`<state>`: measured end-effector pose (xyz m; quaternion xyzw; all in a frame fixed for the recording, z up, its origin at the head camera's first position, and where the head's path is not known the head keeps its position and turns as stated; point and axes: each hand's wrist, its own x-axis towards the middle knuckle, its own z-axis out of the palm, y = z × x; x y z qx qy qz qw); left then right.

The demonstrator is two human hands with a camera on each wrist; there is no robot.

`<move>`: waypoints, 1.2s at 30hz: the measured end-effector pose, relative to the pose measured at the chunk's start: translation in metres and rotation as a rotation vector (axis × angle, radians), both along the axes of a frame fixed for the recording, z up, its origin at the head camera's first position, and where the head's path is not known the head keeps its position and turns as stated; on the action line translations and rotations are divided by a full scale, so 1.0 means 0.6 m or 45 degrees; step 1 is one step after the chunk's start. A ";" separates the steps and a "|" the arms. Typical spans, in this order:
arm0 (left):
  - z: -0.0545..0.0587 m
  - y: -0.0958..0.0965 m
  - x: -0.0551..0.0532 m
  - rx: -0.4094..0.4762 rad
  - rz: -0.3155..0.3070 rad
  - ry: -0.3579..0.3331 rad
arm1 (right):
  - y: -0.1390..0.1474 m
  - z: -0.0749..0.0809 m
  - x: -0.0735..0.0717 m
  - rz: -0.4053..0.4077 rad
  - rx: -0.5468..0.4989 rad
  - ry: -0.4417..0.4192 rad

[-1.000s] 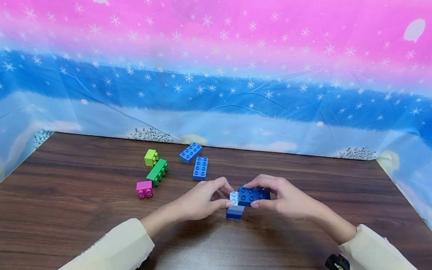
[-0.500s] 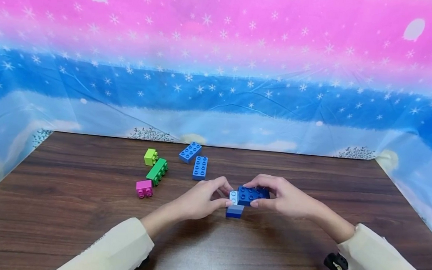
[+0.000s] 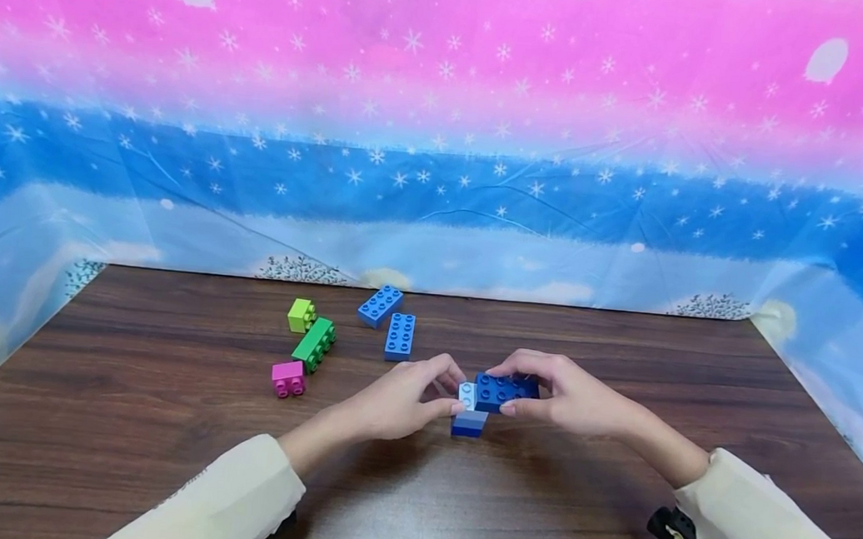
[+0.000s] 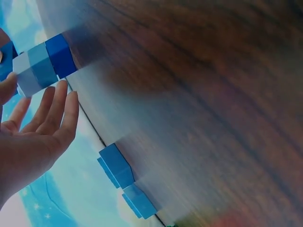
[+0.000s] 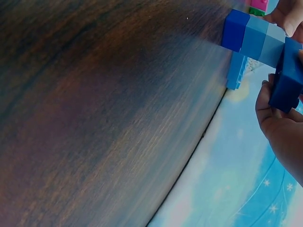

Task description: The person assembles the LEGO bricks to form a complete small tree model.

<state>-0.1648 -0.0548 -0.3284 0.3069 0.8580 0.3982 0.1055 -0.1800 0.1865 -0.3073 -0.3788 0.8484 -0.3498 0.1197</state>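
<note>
Near the middle of the table stands a small stack: a blue brick (image 3: 469,430) at the bottom, a greyish-blue brick (image 3: 471,418) in between and a pale blue brick (image 3: 467,396) on top. My left hand (image 3: 401,403) holds the pale brick at its left side between thumb and fingers. With thumb and fingers, my right hand (image 3: 584,399) grips a long dark blue brick (image 3: 496,393), studs up. That brick sits at the top of the stack and juts out to the right, as the right wrist view shows. My right fingers cover its far end.
Two blue bricks (image 3: 400,338) (image 3: 380,305) lie behind the stack. Further left are a lime brick (image 3: 300,315), a green brick (image 3: 313,345) and a magenta brick (image 3: 289,378), tipped on their sides. A snowflake-patterned cloth (image 3: 437,195) hangs along the back edge of the wooden table (image 3: 163,451).
</note>
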 end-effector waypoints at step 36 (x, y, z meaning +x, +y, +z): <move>-0.015 -0.068 -0.070 -0.131 0.473 0.064 | 0.001 0.002 0.001 0.000 0.026 0.006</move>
